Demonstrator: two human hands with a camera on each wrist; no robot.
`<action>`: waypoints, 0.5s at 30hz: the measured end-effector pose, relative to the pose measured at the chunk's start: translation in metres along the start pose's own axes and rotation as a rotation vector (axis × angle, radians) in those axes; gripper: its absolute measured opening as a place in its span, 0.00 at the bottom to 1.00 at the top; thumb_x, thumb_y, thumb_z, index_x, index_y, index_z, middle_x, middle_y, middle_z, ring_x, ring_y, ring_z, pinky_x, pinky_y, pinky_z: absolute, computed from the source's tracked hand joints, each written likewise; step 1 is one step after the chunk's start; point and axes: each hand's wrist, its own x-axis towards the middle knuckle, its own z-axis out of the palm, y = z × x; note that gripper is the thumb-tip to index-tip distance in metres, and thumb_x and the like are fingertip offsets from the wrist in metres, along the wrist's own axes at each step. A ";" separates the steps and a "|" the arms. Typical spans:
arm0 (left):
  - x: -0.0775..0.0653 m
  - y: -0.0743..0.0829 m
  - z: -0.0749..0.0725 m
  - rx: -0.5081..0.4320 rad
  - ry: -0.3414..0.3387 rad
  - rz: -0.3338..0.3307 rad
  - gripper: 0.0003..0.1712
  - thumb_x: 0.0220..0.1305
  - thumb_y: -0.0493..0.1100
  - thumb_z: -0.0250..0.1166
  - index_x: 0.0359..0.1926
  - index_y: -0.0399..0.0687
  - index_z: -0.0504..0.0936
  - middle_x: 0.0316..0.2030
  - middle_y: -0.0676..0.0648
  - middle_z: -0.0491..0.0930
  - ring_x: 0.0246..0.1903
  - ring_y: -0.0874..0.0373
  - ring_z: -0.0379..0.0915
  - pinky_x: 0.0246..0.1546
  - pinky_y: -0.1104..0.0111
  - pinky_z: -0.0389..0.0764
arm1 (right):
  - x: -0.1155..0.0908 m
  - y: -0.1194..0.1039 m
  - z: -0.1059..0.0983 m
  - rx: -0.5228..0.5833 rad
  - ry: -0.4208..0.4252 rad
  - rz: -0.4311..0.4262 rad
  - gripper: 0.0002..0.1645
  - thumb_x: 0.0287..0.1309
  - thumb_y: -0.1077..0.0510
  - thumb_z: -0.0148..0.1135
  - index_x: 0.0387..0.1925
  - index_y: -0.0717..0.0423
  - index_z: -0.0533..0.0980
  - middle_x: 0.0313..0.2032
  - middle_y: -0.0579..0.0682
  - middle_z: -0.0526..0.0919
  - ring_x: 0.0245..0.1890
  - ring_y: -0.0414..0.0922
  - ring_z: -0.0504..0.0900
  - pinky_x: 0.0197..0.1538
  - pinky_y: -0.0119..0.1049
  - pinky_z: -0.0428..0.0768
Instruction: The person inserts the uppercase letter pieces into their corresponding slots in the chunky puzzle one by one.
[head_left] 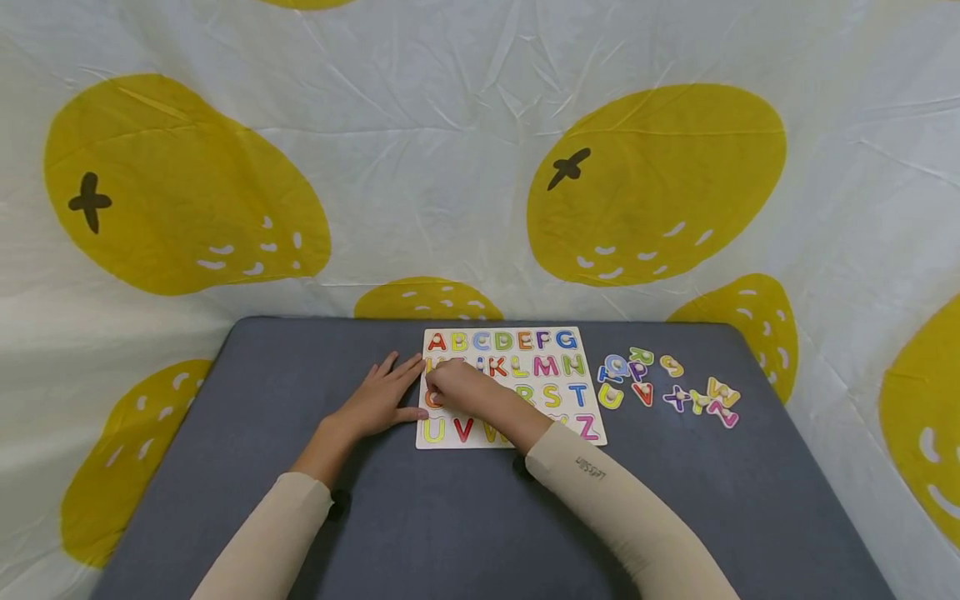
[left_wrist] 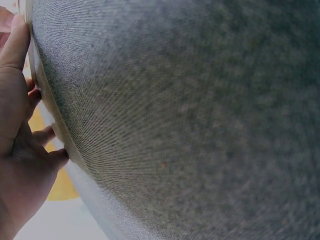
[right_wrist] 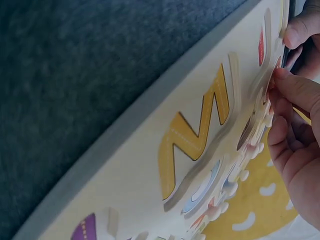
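"Four rows of letters (head_left: 546, 366) on the alphabet board (head_left: 450, 445), flat on the grey table (head_left: 450, 533). Readable how far?"

"A through G along the top; K, L, M, N below; S, T in the third; U, V and Z in the last."

"And the hands?"

"Near each other. Left hand (head_left: 381, 398) spread, thumb and forefinger at the board's left edge. Right hand (head_left: 468, 392) across the board, thumb and finger pinching the orange O (head_left: 429, 400) at the third row's left end."

"Loose pieces (head_left: 671, 366)?"

"Right of the board: yellow U (head_left: 611, 404), red V (head_left: 642, 395), purple X (head_left: 677, 398), pink Z (head_left: 723, 414), among others."

"More writing?"

"Dark lettering (head_left: 591, 468) on the right sleeve (head_left: 622, 508), too small to read surely."
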 end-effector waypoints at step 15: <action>0.000 -0.001 0.001 -0.004 0.002 0.004 0.55 0.65 0.66 0.68 0.82 0.49 0.54 0.82 0.46 0.53 0.80 0.32 0.40 0.75 0.32 0.48 | -0.008 0.005 -0.002 0.073 0.010 0.012 0.06 0.70 0.56 0.67 0.44 0.54 0.83 0.38 0.46 0.83 0.35 0.39 0.77 0.43 0.32 0.77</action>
